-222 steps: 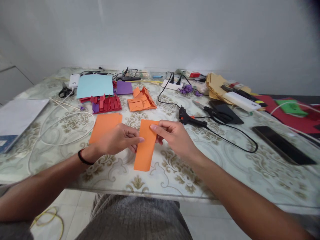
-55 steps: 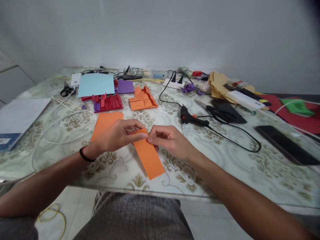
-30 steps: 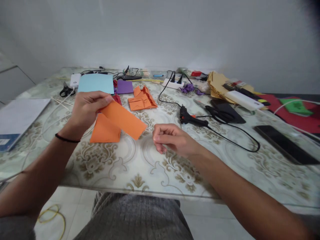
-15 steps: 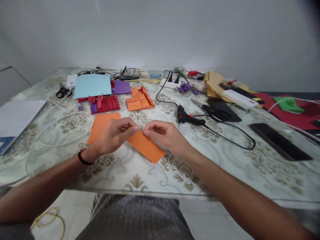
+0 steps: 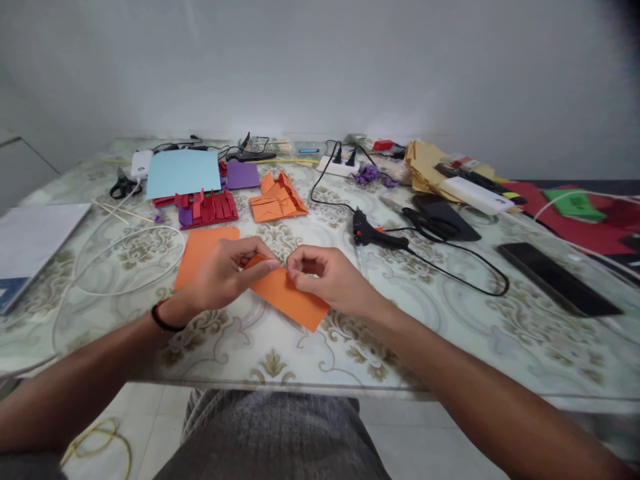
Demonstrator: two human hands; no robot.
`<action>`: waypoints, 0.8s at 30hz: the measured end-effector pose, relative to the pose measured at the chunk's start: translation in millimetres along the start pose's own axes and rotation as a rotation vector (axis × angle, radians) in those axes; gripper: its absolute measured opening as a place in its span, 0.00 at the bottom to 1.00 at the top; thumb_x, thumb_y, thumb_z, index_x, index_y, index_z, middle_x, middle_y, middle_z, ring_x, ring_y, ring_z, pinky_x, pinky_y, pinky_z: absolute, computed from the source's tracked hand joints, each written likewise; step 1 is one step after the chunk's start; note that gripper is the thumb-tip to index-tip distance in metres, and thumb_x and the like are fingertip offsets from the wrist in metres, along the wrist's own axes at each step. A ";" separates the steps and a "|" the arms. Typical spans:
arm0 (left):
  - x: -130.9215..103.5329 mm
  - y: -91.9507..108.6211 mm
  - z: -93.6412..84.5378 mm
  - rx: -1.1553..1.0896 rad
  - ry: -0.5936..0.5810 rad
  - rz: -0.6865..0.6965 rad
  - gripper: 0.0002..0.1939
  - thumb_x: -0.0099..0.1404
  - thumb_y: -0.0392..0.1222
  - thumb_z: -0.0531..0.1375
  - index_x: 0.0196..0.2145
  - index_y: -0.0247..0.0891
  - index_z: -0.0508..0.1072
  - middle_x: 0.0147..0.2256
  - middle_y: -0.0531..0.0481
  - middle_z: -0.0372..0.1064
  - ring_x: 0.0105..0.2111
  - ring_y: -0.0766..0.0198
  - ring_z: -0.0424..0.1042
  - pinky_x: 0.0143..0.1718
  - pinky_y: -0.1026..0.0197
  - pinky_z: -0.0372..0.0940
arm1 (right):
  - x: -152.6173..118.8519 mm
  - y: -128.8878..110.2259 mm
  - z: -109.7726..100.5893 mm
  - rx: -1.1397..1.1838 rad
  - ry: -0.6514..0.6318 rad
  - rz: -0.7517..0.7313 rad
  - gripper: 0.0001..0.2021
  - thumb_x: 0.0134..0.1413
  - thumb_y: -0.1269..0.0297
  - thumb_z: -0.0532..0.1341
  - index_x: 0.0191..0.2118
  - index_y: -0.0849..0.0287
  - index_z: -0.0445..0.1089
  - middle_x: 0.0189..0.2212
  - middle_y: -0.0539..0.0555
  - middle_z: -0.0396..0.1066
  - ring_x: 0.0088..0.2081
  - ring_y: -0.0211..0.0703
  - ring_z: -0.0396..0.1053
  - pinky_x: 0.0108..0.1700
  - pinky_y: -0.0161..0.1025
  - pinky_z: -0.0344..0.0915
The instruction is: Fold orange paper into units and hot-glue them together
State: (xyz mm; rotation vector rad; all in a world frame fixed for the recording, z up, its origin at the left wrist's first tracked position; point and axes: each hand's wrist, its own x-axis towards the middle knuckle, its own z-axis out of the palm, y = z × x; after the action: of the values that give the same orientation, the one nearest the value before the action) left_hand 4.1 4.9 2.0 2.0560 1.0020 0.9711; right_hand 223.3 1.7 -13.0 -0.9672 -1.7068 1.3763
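A broad table under a smooth cover with scrolling floral print (image 5: 450, 347) fills the view. Above its near edge, the left hand (image 5: 227, 270) and right hand (image 5: 333, 277) face each other, thumbs and fingertips pinching the upper long edge of a rectangular orange paper strip (image 5: 293, 298). Its long axis slants from the left fingers down toward the right wrist, its free end nearer the right hand. Matte orange paper (image 5: 205, 241) lies flat, partly behind the left hand. Beyond sit crisply creased orange folded pieces (image 5: 277, 200) and a black plastic glue gun (image 5: 377, 235).
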 end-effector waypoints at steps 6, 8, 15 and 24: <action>9.3 -6.7 -27.7 -0.066 0.226 -0.051 0.09 0.63 0.45 0.67 0.30 0.37 0.78 0.26 0.51 0.74 0.24 0.65 0.68 0.24 0.64 0.59 | 3.6 0.6 -12.2 0.045 0.086 -0.026 0.06 0.48 0.64 0.67 0.30 0.59 0.70 0.27 0.48 0.67 0.29 0.36 0.63 0.34 0.36 0.59; 13.4 -11.1 -38.1 -0.082 0.302 -0.058 0.08 0.61 0.43 0.68 0.28 0.37 0.77 0.23 0.52 0.71 0.22 0.67 0.65 0.23 0.64 0.56 | 5.3 0.9 -19.3 0.045 0.126 -0.043 0.06 0.47 0.64 0.67 0.29 0.59 0.70 0.27 0.48 0.68 0.29 0.37 0.64 0.35 0.36 0.60; 18.6 -23.1 -47.5 -0.124 0.400 -0.044 0.08 0.62 0.43 0.68 0.30 0.37 0.75 0.21 0.55 0.64 0.20 0.69 0.59 0.22 0.65 0.52 | 9.2 5.1 -37.4 0.024 0.270 -0.150 0.05 0.51 0.65 0.66 0.29 0.58 0.70 0.27 0.48 0.68 0.29 0.38 0.66 0.37 0.38 0.64; 2.8 -14.7 -2.8 -0.003 0.120 0.037 0.10 0.71 0.44 0.62 0.33 0.37 0.74 0.29 0.53 0.70 0.29 0.66 0.66 0.31 0.63 0.60 | 0.9 -2.3 -15.0 -0.223 0.142 -0.207 0.04 0.58 0.64 0.66 0.35 0.58 0.75 0.33 0.51 0.77 0.36 0.41 0.73 0.44 0.41 0.68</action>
State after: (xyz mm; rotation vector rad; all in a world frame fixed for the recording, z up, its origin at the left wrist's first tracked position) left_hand -2.3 15.3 -7.2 2.0404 1.0266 1.1261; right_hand 236.0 8.7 -8.2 -0.9536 -1.8217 0.9770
